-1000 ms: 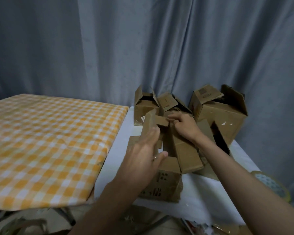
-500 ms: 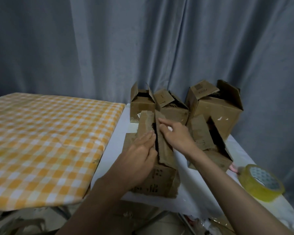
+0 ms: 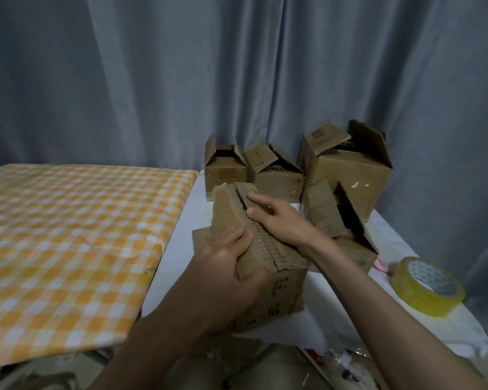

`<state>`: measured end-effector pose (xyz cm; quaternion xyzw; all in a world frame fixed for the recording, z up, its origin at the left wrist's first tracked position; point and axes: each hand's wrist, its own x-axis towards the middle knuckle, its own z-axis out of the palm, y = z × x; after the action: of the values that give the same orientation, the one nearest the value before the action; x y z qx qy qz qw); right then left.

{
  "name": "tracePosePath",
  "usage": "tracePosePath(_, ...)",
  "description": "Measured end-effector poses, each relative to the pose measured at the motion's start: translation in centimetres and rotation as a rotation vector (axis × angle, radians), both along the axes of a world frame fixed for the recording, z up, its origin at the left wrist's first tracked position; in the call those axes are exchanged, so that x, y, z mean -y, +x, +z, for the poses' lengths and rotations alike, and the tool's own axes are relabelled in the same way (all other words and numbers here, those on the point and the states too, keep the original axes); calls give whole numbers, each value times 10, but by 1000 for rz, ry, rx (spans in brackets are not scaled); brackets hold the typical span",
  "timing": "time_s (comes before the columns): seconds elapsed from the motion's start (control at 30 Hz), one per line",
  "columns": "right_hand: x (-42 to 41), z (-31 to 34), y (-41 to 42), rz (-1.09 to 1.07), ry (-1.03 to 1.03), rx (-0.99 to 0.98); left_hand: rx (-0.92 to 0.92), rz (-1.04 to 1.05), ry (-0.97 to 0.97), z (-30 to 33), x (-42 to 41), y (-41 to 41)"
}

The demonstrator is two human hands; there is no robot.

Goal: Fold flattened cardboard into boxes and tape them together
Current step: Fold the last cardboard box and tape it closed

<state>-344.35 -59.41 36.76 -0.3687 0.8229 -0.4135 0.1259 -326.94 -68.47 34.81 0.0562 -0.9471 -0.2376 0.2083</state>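
A white table [image 3: 330,305] carries five boxes. Three of them stand along its back edge against the curtain [image 3: 237,80]: one big box [image 3: 350,175] at the right and two small boxes [image 3: 226,170] [image 3: 276,178], flaps up. A fourth box [image 3: 347,235] lies tipped just in front. The fifth box [image 3: 265,263], at the front edge, is the one in hand: the left hand [image 3: 226,266] presses one flap down with straight fingers and the right hand [image 3: 279,218] lies flat on the other. Its flaps look nearly closed; taping seems left to do. One tape roll [image 3: 426,285] waits untouched at the right edge.
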Motion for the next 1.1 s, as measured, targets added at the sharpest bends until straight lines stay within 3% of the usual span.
tracePosePath(0.2, -2, 10, -15, 146, 60, 38, 37, -106, -57, 1, 13, -2)
tracePosePath(0.33, -3, 11, -20, 248, 96, 30, 94, -301, -236, 7, 31, -16)
tracePosePath(0.5, -11, 12, -24, 283, 48, 26, 15, -362, -298, 5, 46, -30)
tracePosePath(0.67, -30, 24, -16, 154, -63, -64, -7, -346, -304, 0, 45, -36)
tracePosePath(0.83, -86, 52, -13, -146, -407, -149, -43, -311, -314, -3, 43, -37)
tracePosePath(0.9, -119, 53, -17, -321, -445, -193, -60, -309, -284, -7, 41, -35)
tracePosePath(0.97, -156, 45, -28, -519, -277, -238, -81, -303, -243, -10, 37, -34)
tracePosePath(1.1, -211, 20, -43, -727, 302, -95, -99, -287, -199, -11, 32, -34)
